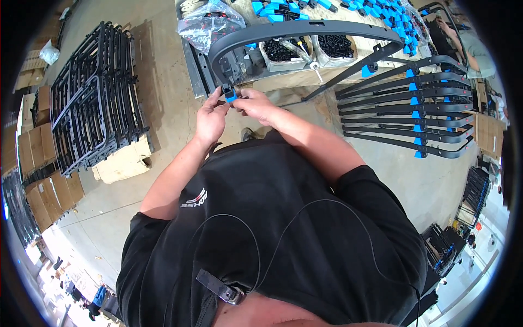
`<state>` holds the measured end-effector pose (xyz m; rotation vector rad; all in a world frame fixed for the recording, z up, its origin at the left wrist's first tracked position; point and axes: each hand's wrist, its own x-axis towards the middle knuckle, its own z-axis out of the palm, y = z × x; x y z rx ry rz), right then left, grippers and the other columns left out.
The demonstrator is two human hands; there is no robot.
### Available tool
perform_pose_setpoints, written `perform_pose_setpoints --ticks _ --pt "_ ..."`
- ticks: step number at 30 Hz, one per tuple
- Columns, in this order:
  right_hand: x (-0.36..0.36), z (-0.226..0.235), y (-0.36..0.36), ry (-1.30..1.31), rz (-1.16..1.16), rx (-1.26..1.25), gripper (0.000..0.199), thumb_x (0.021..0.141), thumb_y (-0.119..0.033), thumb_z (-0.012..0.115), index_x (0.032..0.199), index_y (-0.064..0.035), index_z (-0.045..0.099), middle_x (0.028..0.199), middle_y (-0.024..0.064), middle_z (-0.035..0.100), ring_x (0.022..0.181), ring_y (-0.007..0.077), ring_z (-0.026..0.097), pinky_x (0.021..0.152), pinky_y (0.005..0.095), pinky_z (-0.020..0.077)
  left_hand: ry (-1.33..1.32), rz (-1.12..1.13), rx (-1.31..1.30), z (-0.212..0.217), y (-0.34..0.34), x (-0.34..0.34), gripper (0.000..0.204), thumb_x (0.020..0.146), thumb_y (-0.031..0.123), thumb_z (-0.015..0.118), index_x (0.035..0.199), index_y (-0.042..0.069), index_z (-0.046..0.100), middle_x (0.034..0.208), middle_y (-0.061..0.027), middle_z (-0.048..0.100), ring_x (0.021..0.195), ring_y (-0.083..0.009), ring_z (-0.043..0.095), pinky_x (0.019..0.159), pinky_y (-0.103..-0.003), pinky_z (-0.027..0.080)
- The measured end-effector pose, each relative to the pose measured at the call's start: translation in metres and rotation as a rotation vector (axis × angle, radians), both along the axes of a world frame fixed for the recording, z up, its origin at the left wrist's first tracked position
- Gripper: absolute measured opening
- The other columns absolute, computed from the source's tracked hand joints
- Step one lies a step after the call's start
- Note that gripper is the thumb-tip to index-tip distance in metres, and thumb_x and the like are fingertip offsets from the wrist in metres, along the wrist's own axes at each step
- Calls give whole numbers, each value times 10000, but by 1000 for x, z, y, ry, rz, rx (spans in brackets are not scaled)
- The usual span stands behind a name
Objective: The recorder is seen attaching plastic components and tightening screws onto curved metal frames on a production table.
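A black curved metal frame (305, 29) arches over the near side of the workbench. Its left end comes down to my hands, with a small blue plastic piece (231, 96) at its tip. My left hand (211, 117) closes on the left side of the blue piece, fingers against the frame end. From the other side, my right hand (258, 107) pinches the same piece. Its fingertips are partly hidden behind the thumb and the piece. Another blue piece (369, 70) sits on the frame's right leg.
On the workbench (348, 75) stand a box of black small parts (280, 52) and a similar box (335, 47), beside blue pieces (403, 27) and a clear plastic bag (211, 23). Stacked black frames stand left (98, 103) and right (403, 122). Another person's arm (450, 32) is at far right.
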<state>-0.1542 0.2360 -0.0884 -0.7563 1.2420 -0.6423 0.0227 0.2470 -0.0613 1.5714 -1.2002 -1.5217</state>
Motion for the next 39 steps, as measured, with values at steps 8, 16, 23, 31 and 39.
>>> perform_pose_setpoints --ticks 8,16,23,31,39 --pt "-26 39 2 -697 -58 222 594 1005 -562 511 1233 -23 615 1072 88 691 922 202 666 887 398 521 -484 -363 -774 47 -5 -7 362 812 112 743 1165 55 685 1041 -133 662 976 -297 618 884 -395 520" --pt "-24 57 4 -694 -85 253 637 1002 -590 512 1257 -8 564 1097 104 683 971 212 663 925 406 529 -511 -459 -825 43 -5 -9 231 806 133 777 1028 71 760 1021 -87 690 980 -297 640 872 -397 532" --pt "-27 45 12 -498 -129 117 193 991 -135 629 1115 13 641 964 133 707 842 227 698 752 373 575 -525 -267 -838 36 -7 -10 184 767 142 797 928 75 740 992 -87 705 967 -285 658 863 -387 539" --pt "-21 39 -3 -425 -109 50 165 947 -112 661 1044 22 662 906 127 703 784 206 691 682 337 572 -450 -265 -628 47 -14 -7 172 790 151 797 903 50 716 916 -90 711 863 -289 675 807 -398 550" --pt "-10 22 -27 -142 -126 -130 127 940 -75 662 1027 15 644 834 76 678 687 150 660 619 293 543 -743 -419 -350 36 -34 0 352 1052 309 476 1030 0 643 999 -256 688 968 -459 652 864 -539 513"
